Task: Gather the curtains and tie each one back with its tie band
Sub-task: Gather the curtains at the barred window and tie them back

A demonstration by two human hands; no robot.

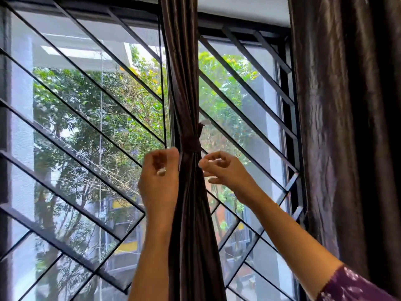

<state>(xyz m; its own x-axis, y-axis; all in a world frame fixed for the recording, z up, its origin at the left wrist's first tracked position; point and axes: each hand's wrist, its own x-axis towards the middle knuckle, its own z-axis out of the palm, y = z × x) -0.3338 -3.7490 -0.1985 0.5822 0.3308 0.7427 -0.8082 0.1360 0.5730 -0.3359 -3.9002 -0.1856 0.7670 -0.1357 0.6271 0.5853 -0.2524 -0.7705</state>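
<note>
A dark brown curtain point(188, 88) hangs in the middle of the window, gathered into a narrow bundle. A brown tie band point(192, 144) is wrapped tight around it. Just below the band, my left hand point(160, 177) sits against the bundle's left edge with its fingers curled into the palm and nothing visible in them. My right hand point(219, 168) is at the bundle's right edge, where its fingertips pinch the fabric just under the band. A second dark curtain point(347, 127) hangs loose and untied at the right.
Behind the curtains is a window with a black diagonal metal grille point(86, 118) and mesh, with trees and buildings outside. A window frame post point(288, 148) stands between the tied curtain and the loose one.
</note>
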